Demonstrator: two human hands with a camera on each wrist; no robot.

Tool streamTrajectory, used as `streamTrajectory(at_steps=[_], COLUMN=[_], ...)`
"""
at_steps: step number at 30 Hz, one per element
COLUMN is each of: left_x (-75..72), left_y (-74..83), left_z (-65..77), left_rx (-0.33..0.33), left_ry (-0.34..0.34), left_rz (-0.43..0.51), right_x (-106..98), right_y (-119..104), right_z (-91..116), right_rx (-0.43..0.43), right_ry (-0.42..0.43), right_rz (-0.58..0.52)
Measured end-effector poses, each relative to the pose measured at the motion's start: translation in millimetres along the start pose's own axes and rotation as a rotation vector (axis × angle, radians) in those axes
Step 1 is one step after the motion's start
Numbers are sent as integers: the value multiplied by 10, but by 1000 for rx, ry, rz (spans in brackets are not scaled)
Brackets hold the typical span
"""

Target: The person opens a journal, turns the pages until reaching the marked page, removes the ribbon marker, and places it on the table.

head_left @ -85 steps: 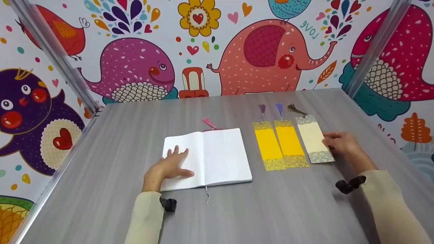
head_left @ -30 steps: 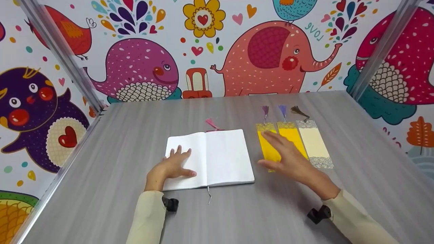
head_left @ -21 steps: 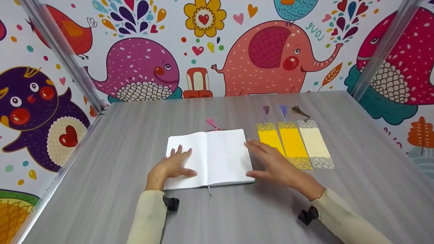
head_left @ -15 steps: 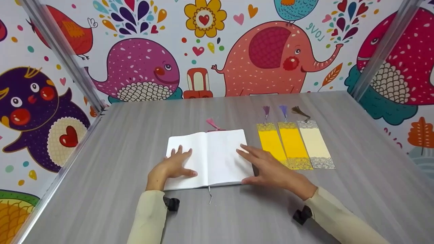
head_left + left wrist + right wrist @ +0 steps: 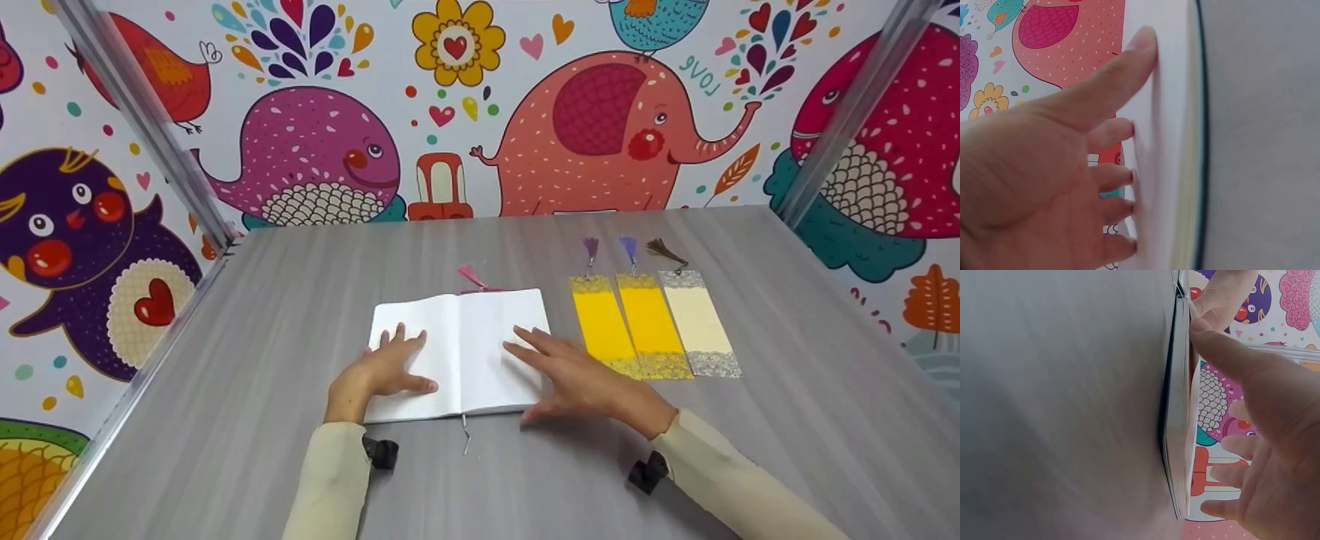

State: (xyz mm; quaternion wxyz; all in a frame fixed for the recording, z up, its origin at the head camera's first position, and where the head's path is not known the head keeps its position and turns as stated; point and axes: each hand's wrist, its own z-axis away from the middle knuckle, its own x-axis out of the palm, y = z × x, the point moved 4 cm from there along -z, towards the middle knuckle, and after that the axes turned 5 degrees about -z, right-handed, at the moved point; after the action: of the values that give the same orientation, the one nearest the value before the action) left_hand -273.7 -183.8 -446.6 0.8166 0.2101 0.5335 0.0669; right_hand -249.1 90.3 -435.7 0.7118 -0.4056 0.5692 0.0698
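Note:
An open notebook (image 5: 491, 319) with blank white pages lies on the table. My left hand (image 5: 375, 373) rests spread on its left page; the left wrist view shows its thumb (image 5: 1134, 53) and fingertips touching the paper. Over the right page reaches my right hand (image 5: 585, 379), fingers extended and thumb near the lower edge. In the right wrist view its fingers (image 5: 1221, 509) stand apart from the pages. A pink tassel (image 5: 472, 276) sticks out beyond the notebook's top edge, with a sliver of dark red below it. A thin ribbon (image 5: 466, 435) hangs from the bottom of the spine.
Right of the notebook, three tasselled bookmarks lie side by side: a yellow bookmark (image 5: 602, 319), another yellow bookmark (image 5: 651, 315) and a cream bookmark (image 5: 697, 319) with grey patterned ends. A wall with cartoon animals (image 5: 585, 142) stands behind the grey table (image 5: 285, 300).
My right hand has left the cream bookmark's edge and moved left over the yellow bookmarks to the right page. The cream bookmark now lies closer to the yellow ones. My left hand stays put.

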Motion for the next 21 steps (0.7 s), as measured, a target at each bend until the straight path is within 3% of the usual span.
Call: streamTrajectory(at_steps=[21], left_x=[-4], left_y=[22], left_z=[12], left_rx=[6], left_ry=[2], left_rz=[-4], right_x=[6], right_y=[45], right_z=[-52], right_rx=[75], right_ry=[-77], right_rz=[-38])
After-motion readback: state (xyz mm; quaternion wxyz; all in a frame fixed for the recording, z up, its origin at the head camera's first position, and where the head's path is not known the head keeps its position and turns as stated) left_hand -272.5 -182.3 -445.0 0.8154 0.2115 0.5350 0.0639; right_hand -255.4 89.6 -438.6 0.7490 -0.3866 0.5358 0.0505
